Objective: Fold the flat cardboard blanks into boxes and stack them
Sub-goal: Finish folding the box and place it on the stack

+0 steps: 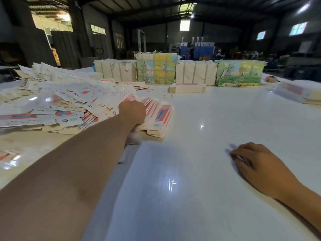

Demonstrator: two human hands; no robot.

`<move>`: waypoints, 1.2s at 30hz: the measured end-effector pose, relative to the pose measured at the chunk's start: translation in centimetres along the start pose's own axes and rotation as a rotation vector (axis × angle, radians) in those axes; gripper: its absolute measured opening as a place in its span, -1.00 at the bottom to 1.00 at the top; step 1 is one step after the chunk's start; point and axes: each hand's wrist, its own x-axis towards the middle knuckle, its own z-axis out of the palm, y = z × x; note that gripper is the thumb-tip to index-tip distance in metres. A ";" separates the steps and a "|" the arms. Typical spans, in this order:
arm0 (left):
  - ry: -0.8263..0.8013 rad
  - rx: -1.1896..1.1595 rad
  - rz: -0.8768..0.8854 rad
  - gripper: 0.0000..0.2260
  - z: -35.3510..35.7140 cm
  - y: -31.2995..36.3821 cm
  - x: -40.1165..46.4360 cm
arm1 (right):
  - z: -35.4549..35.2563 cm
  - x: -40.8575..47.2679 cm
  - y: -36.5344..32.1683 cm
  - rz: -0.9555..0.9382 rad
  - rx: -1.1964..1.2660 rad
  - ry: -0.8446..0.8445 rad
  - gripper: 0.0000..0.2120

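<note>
Cardboard blanks [156, 117] hide left hand's [132, 113] fingers, seemingly gripping; right hand [258, 164] loosely curled, empty.

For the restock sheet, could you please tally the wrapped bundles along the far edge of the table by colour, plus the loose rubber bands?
Plain cream bundles: 2
Printed green-and-yellow bundles: 2
Rubber bands: 2
Total: 6

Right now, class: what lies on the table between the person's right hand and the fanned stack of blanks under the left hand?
In the head view, only bare white table separates the right hand from the fanned blanks that the left hand touches.
</note>
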 end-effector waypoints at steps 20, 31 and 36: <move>0.606 -0.137 0.288 -0.67 -11.6 6.7 -10.5 | -0.2 0.3 0.5 0.057 0.115 -0.010 -0.75; 0.664 -0.205 0.830 -0.86 -1.8 10.9 -17.6 | -3.1 0.4 1.9 0.616 1.432 -0.007 -0.69; 0.603 -0.381 0.786 -0.76 -1.6 10.8 -17.9 | -3.1 0.5 1.5 0.618 1.422 0.006 -0.84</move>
